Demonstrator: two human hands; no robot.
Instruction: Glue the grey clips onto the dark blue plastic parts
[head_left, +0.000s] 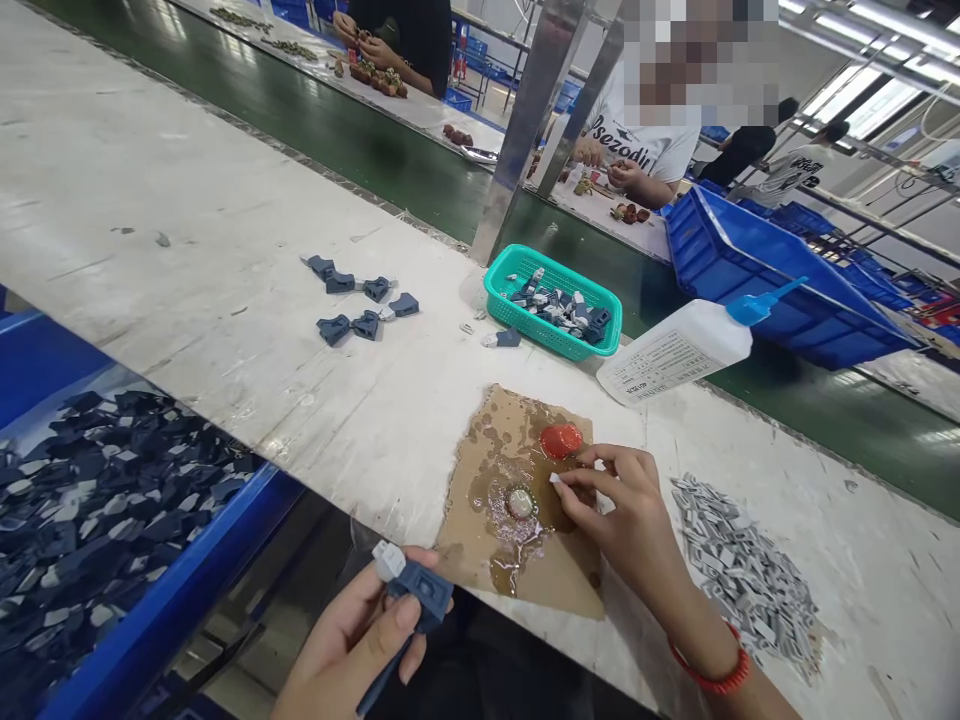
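Observation:
My left hand [367, 640] grips a dark blue plastic part [421, 592] with a light grey tip, near the table's front edge. Between thumb and forefinger of my right hand [626, 510] is a small white plastic piece [555, 479], held above a stained sheet of cardboard [469, 500]. A red cap [560, 440] lies on the cardboard just beyond those fingers. Nearer the middle sits a small round cap [520, 502] in a wet, shiny patch. To the right of my right forearm spreads a pile of small grey pieces [750, 575].
A green basket [499, 300] of blue and grey parts stands behind the cardboard, beside a tilted white bottle [675, 350]. Several blue parts [365, 325] lie further left. A blue crate [247, 500] full of parts is at lower left. Co-workers sit across the green belt [315, 140].

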